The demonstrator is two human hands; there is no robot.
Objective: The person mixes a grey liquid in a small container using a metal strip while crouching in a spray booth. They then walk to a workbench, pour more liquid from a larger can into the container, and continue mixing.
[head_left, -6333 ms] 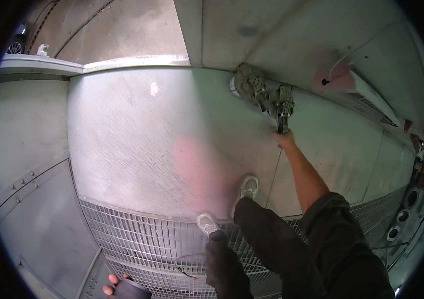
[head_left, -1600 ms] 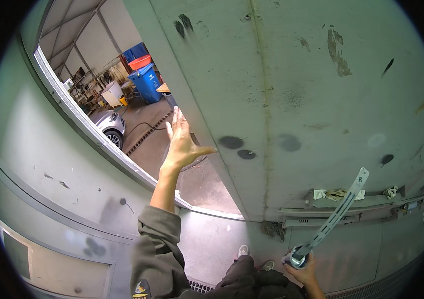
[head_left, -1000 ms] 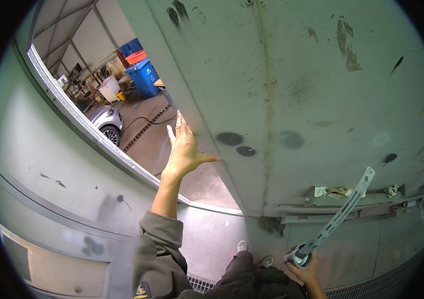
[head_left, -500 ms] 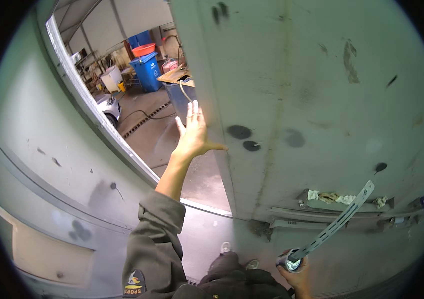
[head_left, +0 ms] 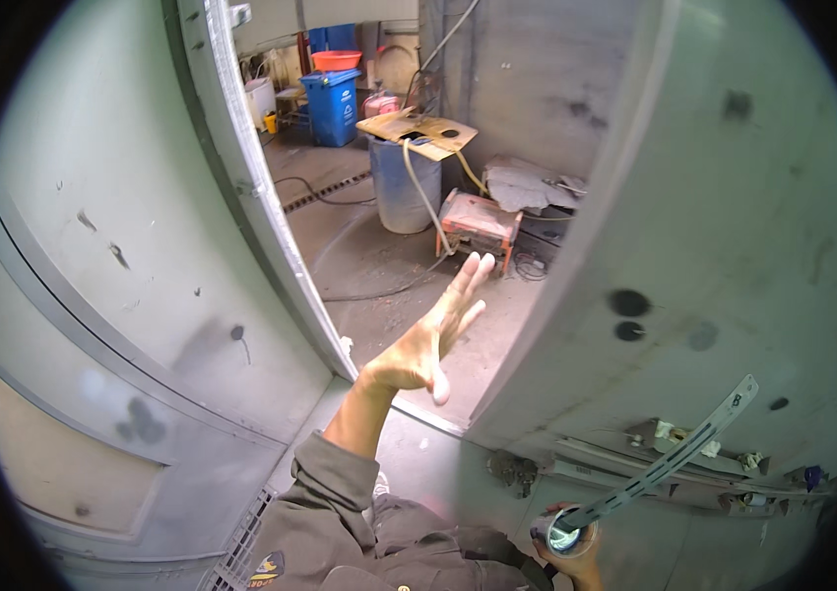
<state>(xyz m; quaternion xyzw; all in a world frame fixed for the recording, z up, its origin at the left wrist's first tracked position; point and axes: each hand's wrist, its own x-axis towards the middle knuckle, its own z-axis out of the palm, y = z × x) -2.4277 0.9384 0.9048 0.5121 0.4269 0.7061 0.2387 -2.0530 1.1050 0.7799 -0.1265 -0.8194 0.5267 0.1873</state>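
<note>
My left hand (head_left: pixel 433 335) reaches forward in front of the doorway, open, with its fingers stretched out and nothing in them. It is near the grey-green door (head_left: pixel 734 197) on the right, and a gap seems to show between them. Low on the right, my right hand (head_left: pixel 584 565) is closed around a small cup (head_left: pixel 564 538) with some pale, shiny content in it. A long, flat slotted strip (head_left: pixel 670 458) leans out of the cup up to the right, its lower end hidden inside.
The door frame (head_left: pixel 271 207) and a grey wall (head_left: pixel 123 256) stand on the left. Beyond the opening are a blue barrel (head_left: pixel 407 192) under a board, an orange-framed machine (head_left: pixel 480 225), hoses on the floor and a blue bin (head_left: pixel 332 106). A cluttered ledge (head_left: pixel 704 448) runs along the right.
The door has swung farther open, showing more of the room beyond. My left hand has come away from the door's edge and turned, its fingers pointing to the right. My right hand keeps the cup.
</note>
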